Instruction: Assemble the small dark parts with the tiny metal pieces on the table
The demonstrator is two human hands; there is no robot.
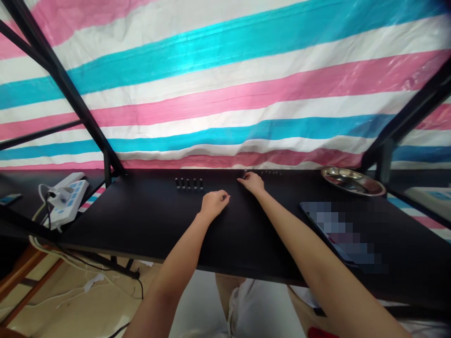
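Observation:
My left hand (213, 203) rests on the black table (148, 220) near its middle, fingers curled into a loose fist; what it holds, if anything, is hidden. My right hand (251, 181) reaches to the table's far edge, its fingers pinched on a small dark upright piece (244, 175). A row of several small dark upright pieces (189, 183) stands to the left of both hands. Another row of tiny pieces (272, 172) lies to the right of my right hand along the far edge.
A round metal dish (352, 181) sits at the far right. A flat dark tablet-like object (338, 230) lies right of my right forearm. A white power strip (68, 197) with cables is off the left end. Black frame posts and a striped tarp stand behind.

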